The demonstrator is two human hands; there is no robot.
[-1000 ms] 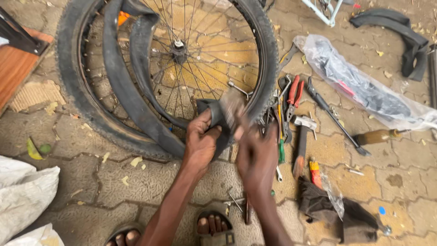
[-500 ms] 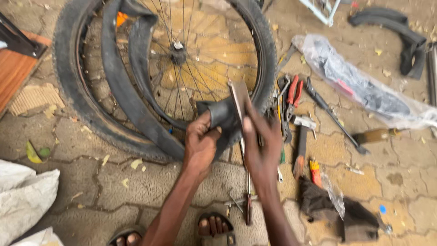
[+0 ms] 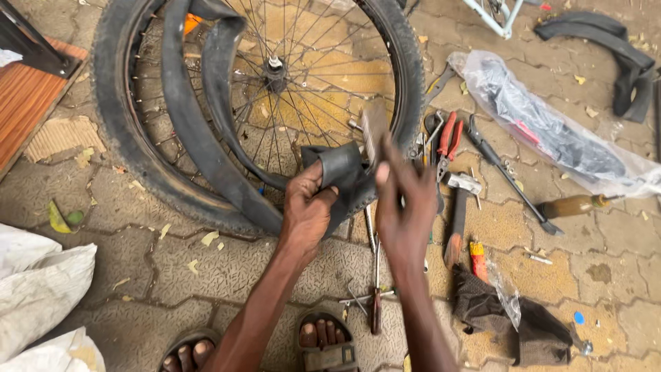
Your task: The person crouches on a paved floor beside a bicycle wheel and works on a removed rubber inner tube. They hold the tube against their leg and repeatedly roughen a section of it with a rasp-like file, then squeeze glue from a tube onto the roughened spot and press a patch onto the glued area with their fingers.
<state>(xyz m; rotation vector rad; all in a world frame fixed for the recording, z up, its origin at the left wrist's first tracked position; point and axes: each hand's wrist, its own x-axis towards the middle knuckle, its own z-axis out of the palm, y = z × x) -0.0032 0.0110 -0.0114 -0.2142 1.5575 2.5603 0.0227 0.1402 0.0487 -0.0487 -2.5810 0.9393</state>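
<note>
L hand (image 3: 308, 213): grip closed on folded black inner tube (image 3: 339, 172), thumb over front, fingers behind; fold held up over lower rim of wheel.
R hand (image 3: 404, 207): fingers up, pinching a small flat greyish piece (image 3: 374, 129) against top of tube fold; piece motion-blurred, kind can't tell.
Inner tube: rest of it loops away up-left across spokes, partly out of tyre.
Wheel (image 3: 275, 69): bike wheel w/ black tyre (image 3: 120, 131), lying flat on paved ground, hub near top centre, just beyond both hands.
Tools R of hands: red-handled pliers (image 3: 449, 136), hammer (image 3: 459, 213) w/ wooden handle, long dark bar (image 3: 506, 176), wood-handled screwdriver (image 3: 575, 204), all on ground near wheel edge.
Below hands: brown-handled tool (image 3: 376, 303) betw. the forearms, on ground.
Lower R: dark cloth bag (image 3: 509, 320), small orange-red tube (image 3: 478, 258) just beside it.
Upper R: clear plastic bag (image 3: 551, 127) w/ dark contents; black curved rubber piece (image 3: 613, 48) well beyond.
L side: white sacks (image 3: 41, 289) lower L; wooden board (image 3: 27, 100) upper L.
Bottom edge: feet in sandals (image 3: 327, 344).
Ground (image 3: 206, 275): paving blocks, scattered leaf bits.
</note>
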